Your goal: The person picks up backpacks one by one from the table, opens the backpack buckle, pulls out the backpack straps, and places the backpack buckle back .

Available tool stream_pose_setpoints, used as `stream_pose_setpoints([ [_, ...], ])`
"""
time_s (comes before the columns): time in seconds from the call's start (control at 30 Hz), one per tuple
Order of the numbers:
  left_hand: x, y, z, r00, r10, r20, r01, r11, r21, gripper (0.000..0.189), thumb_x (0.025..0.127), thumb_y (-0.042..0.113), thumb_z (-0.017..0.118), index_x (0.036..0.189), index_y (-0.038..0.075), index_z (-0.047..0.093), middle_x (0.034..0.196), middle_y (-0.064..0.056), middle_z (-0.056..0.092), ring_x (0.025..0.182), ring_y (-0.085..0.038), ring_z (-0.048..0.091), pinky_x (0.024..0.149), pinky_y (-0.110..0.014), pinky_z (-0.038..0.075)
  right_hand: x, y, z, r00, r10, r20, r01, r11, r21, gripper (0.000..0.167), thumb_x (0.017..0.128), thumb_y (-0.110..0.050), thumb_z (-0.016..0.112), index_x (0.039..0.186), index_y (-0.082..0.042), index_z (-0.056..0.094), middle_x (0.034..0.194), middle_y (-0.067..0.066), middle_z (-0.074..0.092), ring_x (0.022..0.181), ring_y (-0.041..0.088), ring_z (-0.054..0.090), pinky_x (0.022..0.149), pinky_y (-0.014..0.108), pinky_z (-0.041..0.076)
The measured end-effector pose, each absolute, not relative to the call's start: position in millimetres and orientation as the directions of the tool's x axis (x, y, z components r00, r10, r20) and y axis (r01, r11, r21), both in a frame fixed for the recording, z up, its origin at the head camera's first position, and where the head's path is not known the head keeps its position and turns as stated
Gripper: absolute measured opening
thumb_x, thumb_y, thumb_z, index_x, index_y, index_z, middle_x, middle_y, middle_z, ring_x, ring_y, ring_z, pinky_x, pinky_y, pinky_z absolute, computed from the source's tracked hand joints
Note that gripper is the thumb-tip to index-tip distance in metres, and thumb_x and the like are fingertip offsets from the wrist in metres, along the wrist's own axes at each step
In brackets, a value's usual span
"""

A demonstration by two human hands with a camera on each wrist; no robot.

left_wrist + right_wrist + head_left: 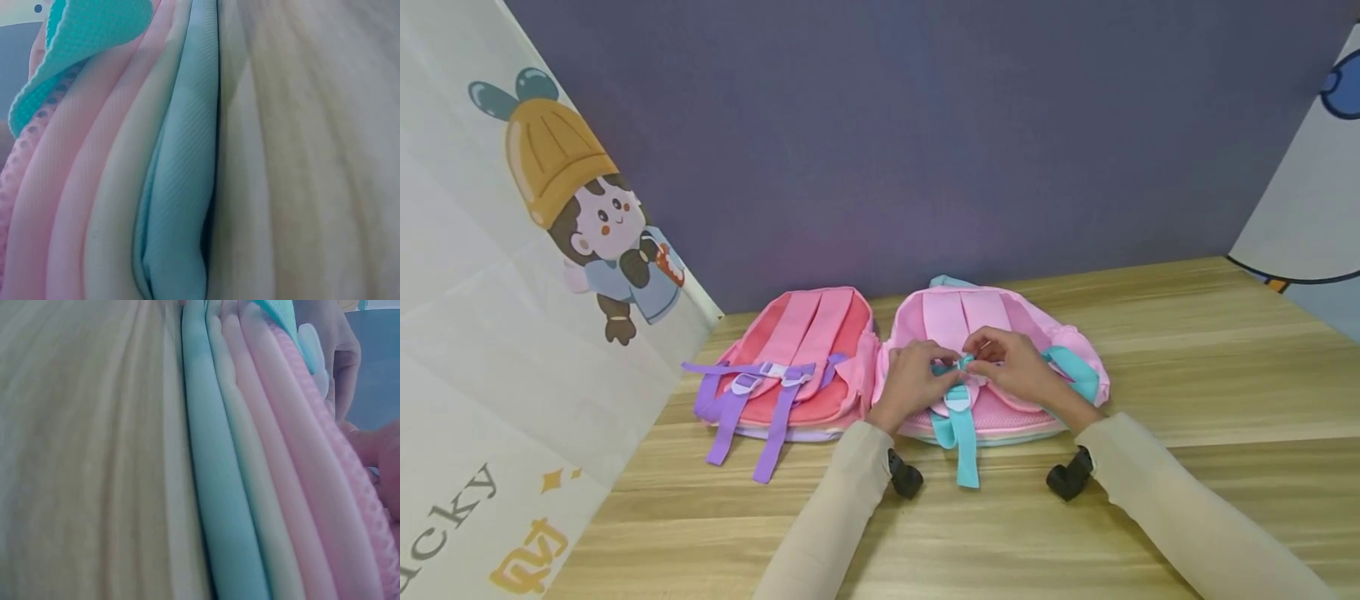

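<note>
Fingers (pixel 938 353) on teal backpack strap (pixel 965 362)

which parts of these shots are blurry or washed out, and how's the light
Head view: soft, fairly even light, the pink backpack reasonably clear, though fine detail between the left hand and right hand is too small to make out; left wrist view: tabletop blurred into pale streaks, but the turquoise strap shows its weave; right wrist view: hazy, wood grain smeared.
</note>
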State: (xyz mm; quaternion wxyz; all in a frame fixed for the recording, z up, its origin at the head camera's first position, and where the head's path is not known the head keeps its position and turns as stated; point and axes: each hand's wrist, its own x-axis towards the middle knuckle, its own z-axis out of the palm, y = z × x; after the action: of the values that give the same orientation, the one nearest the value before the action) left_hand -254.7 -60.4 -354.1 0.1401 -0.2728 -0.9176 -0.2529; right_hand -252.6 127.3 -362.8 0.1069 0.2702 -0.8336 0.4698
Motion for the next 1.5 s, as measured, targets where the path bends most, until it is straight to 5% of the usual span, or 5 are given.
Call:
stream_pose_setpoints([
  [0.23, -255.3, -60.7, -354.5, -0.804, 0.45, 0.389, 0.585, 0.719, 0.375, 0.024, 0.08, 0.032, 0.075, 0.097, 0.015, 0.076, 0.092, 0.002, 0.072, 0.096, -0.017, 0.06, 0.084, -0.037, 0.034, -253.3, 127.6, -362.2, -0.818, -0.408, 0.405, -0.564, 0.433, -0.703, 0.017, 0.09, -0.005, 0.062, 0.107, -0.001, 0.06, 0.09, 0.008, 0.062, 0.084, 0.016, 0.057, 0.077, 0.028, 0.048],
  [0.43, -254.9, -62.0, -353.8, -0.797, 0.465, 0.385, 0.596, 0.709, 0.377, 0.022, 0.081, 0.03, 0.075, 0.096, 0.013, 0.075, 0.091, 0.001, 0.07, 0.096, -0.018, 0.06, 0.085, -0.039, 0.033, -251.2, 126.2, -357.8, -0.866, -0.379, 0.327, -0.486, 0.483, -0.729, 0.016, 0.094, -0.016, 0.059, 0.102, -0.003, 0.063, 0.087, 0.006, 0.063, 0.077, 0.014, 0.055, 0.071, 0.024, 0.046],
  [0.93, -253.6, -60.1, -355.1, -0.773, 0.485, 0.409, 0.623, 0.701, 0.346, 0.023, 0.08, 0.03, 0.076, 0.097, 0.015, 0.075, 0.09, 0.003, 0.07, 0.095, -0.017, 0.06, 0.083, -0.038, 0.032, -252.1, 128.8, -359.8, -0.886, -0.358, 0.296, -0.451, 0.507, -0.735, 0.006, 0.088, -0.004, 0.06, 0.082, -0.005, 0.061, 0.074, 0.003, 0.058, 0.068, 0.011, 0.051, 0.065, 0.024, 0.043],
  [1.5, -252.5, -60.7, -352.8, -0.789, 0.485, 0.377, 0.606, 0.714, 0.35, 0.027, 0.081, 0.032, 0.075, 0.102, 0.015, 0.075, 0.098, 0.001, 0.074, 0.096, -0.018, 0.061, 0.089, -0.043, 0.032, -254.0, 133.8, -358.7, -0.875, -0.437, 0.208, -0.409, 0.439, -0.8, 0.007, 0.093, -0.004, 0.053, 0.087, -0.001, 0.055, 0.075, 0.002, 0.051, 0.068, 0.013, 0.045, 0.062, 0.025, 0.04],
])
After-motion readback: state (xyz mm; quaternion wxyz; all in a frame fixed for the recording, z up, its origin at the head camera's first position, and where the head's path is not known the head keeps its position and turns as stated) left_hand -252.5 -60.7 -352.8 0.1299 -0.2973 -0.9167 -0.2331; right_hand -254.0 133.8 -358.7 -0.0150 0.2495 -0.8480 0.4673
